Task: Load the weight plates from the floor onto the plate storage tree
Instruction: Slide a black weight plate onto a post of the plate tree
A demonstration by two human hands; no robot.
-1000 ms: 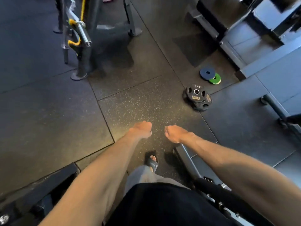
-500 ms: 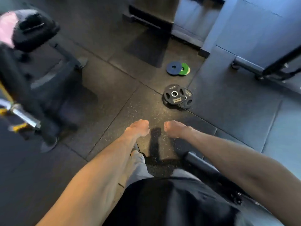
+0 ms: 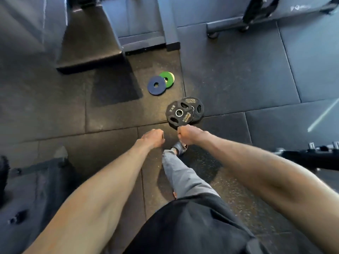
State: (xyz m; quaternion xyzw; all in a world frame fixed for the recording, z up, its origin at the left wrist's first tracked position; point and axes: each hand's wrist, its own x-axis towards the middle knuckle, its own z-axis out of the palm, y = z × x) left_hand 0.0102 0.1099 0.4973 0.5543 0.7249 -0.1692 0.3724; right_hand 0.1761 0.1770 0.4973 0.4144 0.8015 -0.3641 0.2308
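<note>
2 black plates (image 3: 178, 114) lie overlapped on the floor (image 3: 238, 79) just beyond the right hand (image 3: 187, 134). A blue plate (image 3: 156, 85) and a green plate (image 3: 166, 78) overlap farther ahead. The right hand and the left hand (image 3: 153, 137) are both curled into fists, holding nothing.

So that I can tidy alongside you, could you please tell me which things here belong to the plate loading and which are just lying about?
For the job:
top black plate
black plate beneath it
blue plate
green plate

Lying about:
black platform
machine base
dark bar at right

Matt black rubber-coated plates (image 3: 179, 114) with shiny metal hubs on speckled, rough rubber floor (image 3: 113, 143).
</note>
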